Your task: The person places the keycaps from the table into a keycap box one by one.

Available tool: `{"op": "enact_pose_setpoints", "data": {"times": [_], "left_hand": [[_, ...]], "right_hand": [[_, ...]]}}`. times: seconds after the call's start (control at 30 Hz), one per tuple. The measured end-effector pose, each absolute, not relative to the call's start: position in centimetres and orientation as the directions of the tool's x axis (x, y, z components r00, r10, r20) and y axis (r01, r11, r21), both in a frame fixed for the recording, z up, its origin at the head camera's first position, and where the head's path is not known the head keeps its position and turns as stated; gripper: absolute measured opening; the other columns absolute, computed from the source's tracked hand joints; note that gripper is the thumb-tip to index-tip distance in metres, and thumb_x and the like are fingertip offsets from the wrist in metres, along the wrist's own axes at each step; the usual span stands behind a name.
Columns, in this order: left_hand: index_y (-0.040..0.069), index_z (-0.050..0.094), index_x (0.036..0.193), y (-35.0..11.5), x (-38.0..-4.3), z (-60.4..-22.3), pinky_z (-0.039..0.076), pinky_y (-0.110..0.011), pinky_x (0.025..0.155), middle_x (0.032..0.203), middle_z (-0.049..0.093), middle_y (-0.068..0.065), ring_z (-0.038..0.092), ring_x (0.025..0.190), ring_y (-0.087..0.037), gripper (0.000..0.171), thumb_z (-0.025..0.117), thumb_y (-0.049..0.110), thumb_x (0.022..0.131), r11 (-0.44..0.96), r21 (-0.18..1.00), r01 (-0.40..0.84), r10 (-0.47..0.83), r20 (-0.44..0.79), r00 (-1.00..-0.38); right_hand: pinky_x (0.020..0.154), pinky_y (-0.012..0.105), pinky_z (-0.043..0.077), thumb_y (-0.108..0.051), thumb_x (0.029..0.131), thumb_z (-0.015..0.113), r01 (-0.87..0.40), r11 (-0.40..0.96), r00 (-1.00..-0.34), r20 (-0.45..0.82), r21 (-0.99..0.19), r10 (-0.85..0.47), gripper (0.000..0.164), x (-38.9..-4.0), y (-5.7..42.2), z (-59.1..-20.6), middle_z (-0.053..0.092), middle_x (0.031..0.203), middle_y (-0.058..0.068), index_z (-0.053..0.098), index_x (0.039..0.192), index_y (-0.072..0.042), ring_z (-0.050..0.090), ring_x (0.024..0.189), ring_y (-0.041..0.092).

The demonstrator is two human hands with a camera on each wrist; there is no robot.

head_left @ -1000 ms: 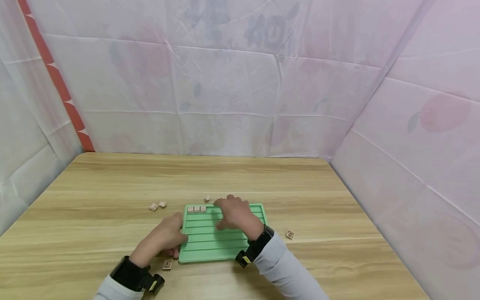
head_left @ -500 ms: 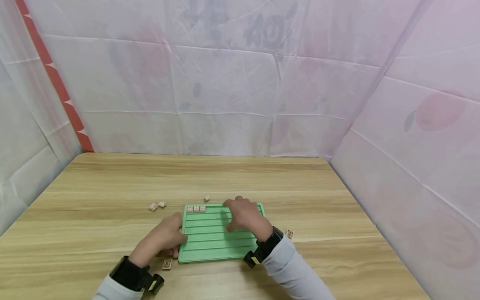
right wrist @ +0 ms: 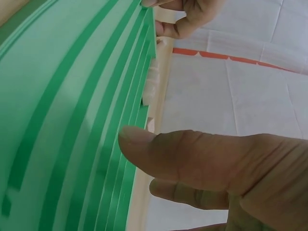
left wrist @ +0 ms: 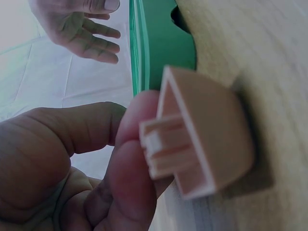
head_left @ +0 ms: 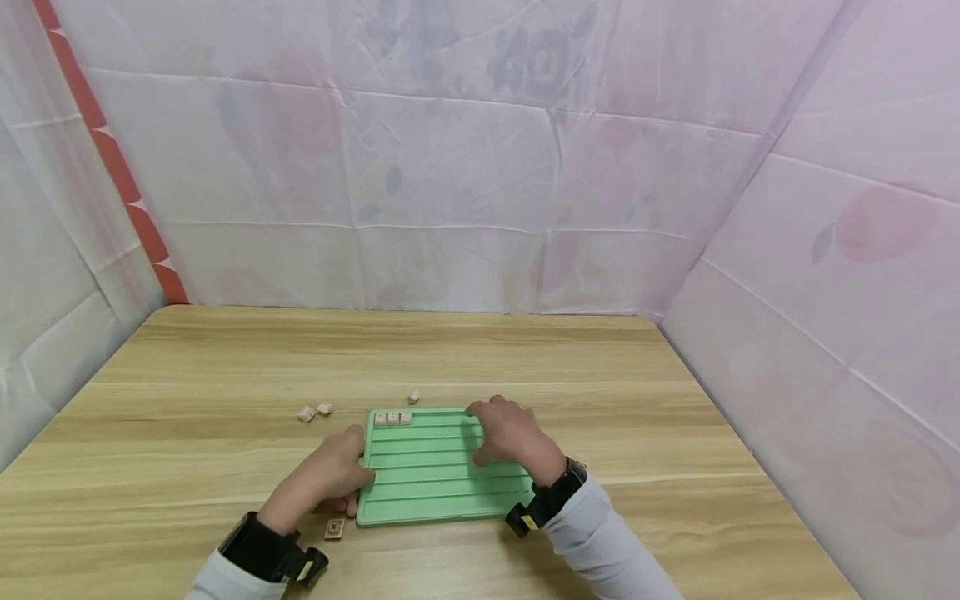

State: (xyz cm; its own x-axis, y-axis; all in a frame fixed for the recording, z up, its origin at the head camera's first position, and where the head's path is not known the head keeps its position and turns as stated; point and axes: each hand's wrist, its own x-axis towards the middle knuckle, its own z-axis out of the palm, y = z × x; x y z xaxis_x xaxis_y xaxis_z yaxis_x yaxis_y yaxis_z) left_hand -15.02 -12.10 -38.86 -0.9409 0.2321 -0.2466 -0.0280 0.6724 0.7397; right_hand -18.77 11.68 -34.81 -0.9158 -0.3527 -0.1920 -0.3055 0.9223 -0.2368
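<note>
While my left hand [head_left: 330,479] still grips the green board's [head_left: 427,492] lower-left edge, my open right hand [head_left: 513,437] has slid rightward, away from the three tiles [head_left: 393,418].

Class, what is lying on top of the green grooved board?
Three small tiles sit in the top groove of the green board. The right hand covers the board's right part, hiding anything beneath.

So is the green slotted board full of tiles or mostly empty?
Mostly empty. The green board shows only three tiles in its top row's left end; the other visible grooves are bare, though the right hand covers part.
</note>
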Motion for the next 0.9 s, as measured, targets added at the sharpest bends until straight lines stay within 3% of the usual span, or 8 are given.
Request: {"op": "enact_pose_setpoints", "data": {"times": [0.7,0.9], "left_hand": [[-0.009,0.042,0.108,-12.0,-15.1,-39.0,0.038,-0.024,0.033,0.048,0.054,-0.011,0.050,0.034,-0.015,0.029,0.055,-0.004,0.083,0.682,0.731,-0.036,0.225,-0.256,-0.940],[-0.008,0.043,0.105,-12.1,-15.1,-39.1,0.038,-0.025,0.033,0.048,0.053,-0.011,0.050,0.033,-0.015,0.026,0.055,-0.004,0.082,0.678,0.734,-0.031,0.229,-0.251,-0.941]], "right_hand": [[0.078,0.052,0.044,-0.015,0.065,0.084,-0.275,0.930,-0.929,-0.182,-0.244,-0.323,0.058,-18.2,15.3,-35.8,0.055,0.107,0.012,0.060,0.117,-0.007,0.055,0.098,0.030],[0.079,0.052,0.044,-0.015,0.066,0.084,-0.260,0.934,-0.933,-0.185,-0.244,-0.308,0.058,-17.9,16.5,-35.6,0.055,0.113,0.015,0.059,0.118,-0.006,0.054,0.101,0.031]]}}
